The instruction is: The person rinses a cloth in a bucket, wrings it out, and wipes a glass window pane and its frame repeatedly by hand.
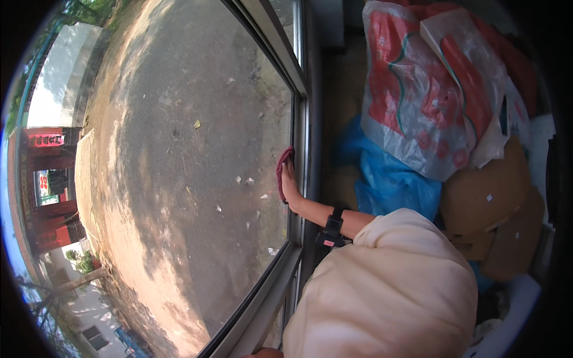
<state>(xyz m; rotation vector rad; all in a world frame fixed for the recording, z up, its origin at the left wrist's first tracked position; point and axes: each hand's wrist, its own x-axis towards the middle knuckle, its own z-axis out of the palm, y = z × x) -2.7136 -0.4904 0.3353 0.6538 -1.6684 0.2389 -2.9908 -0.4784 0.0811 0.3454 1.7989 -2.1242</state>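
Note:
My right hand (291, 189) presses a folded maroon cloth (280, 174) flat against the window pane (188, 161), close to where the glass meets its metal frame (301, 179). The fingers lie over the back of the cloth. A black strap with a small device (333, 226) sits around that wrist, below a loose cream sleeve (403, 259). At the bottom edge a sliver of skin (264, 353) shows beside the frame, perhaps my left hand; too little of it is visible to settle its pose.
Heaped on the right are a red and clear printed plastic bag (416, 85), a blue plastic bag (394, 174) and brown cardboard boxes (485, 192). Another frame member (264, 308) runs along the lower side. Paved ground and buildings lie outside, beyond the glass.

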